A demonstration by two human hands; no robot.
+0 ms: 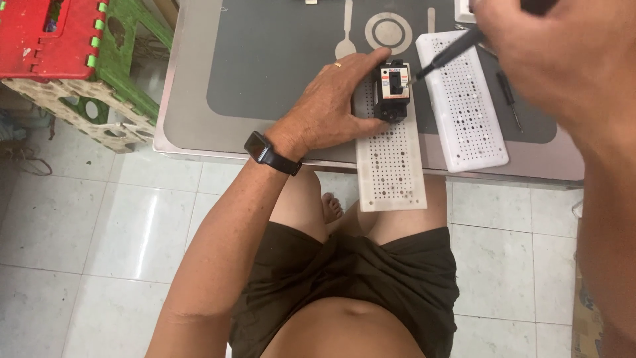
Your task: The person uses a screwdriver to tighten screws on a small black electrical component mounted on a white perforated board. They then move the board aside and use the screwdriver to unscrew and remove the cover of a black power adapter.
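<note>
Grey, glass-topped table (199,79) with a metal rim carried the work, its near edge running across the view above the seated person's knees. Two white perforated plastic boards lay on it, long axes pointing away from the person: the nearer white perforated board (389,159) overhung the table edge, and the second white perforated board (464,106) lay just beside it to the right. One small black-and-white circuit breaker (392,89) sat on the far end of the nearer board. The left hand (331,106), with a black wristband, pressed against the breaker's left side, fingers curled around it, grip clenched on the body. The right hand (556,46), nearer the camera, had its grip clenched on one black-handled screwdriver (447,54); the shaft slanted down-left, tip touching the breaker's right side. A second, slimmer dark screwdriver (510,99) lay on the table right of the boards. One red-and-green folding stool (59,40) stood on the tiled floor, well apart.
</note>
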